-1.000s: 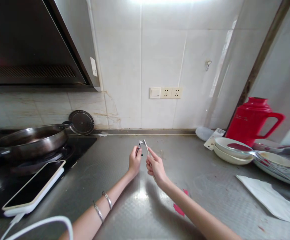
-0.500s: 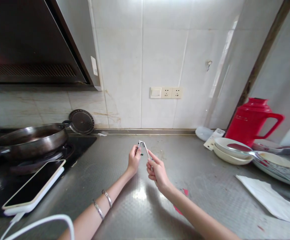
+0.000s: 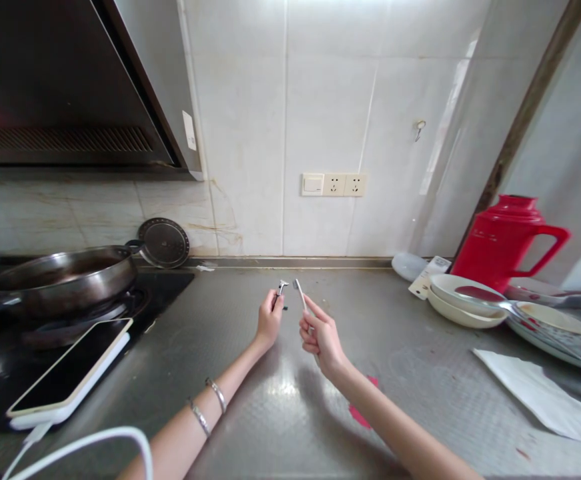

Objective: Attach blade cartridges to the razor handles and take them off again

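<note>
My left hand point(image 3: 269, 325) is closed around the handle of a small razor point(image 3: 282, 287); its silver head points up and the rest is mostly hidden by my fingers. Something small and dark green sticks out beside that hand. In my right hand point(image 3: 323, 339) I grip a pale toothbrush point(image 3: 300, 293), bristle end up and tilted towards the razor. A narrow gap separates the brush head from the razor head. Both hands are over the middle of the steel counter point(image 3: 250, 413).
Leftward are a steel pan point(image 3: 65, 283) on the hob, a phone point(image 3: 70, 373) on a white block, and a white cable point(image 3: 95, 437). To the right stand a red thermos point(image 3: 495, 243), stacked bowls point(image 3: 465, 313), a patterned plate point(image 3: 540, 327) and a paper napkin point(image 3: 540, 393).
The toothbrush has come away from the razor head, moving slightly right with my right hand. My left hand holds the razor in nearly the same place.
</note>
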Demonstrator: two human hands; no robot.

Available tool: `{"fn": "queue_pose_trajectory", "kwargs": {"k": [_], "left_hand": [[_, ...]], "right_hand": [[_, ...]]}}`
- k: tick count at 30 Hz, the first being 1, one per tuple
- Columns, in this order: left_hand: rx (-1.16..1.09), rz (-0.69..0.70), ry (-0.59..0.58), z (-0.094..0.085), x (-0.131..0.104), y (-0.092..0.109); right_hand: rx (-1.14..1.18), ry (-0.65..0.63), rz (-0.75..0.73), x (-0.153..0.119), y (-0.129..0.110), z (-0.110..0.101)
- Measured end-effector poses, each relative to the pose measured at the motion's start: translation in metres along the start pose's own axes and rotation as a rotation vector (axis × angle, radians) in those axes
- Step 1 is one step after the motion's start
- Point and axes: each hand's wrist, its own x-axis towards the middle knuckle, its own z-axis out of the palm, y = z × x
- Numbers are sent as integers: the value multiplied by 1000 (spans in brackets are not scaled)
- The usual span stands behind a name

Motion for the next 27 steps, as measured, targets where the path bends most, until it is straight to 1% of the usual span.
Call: {"fn": "queue_pose_trajectory", "kwargs": {"k": [4, 8, 14, 19, 24, 27], "left_hand": [[52, 32, -58, 3, -4, -2], [49, 48, -72, 3, -4, -2], [37, 37, -106, 3, -3, -1], [-4, 13, -70, 3, -3, 0], [-9, 1, -66, 2, -3, 1], [6, -3, -46, 2, -3, 3]], "right_hand": [[-10, 4, -22, 7, -1, -2], [-26, 24, -24, 0, 4, -4], [-30, 46, -57, 0, -6, -8], [-52, 19, -5, -5, -1, -4], [-2, 39, -31, 0, 1, -2], [12, 47, -18, -1, 7, 2]]}}
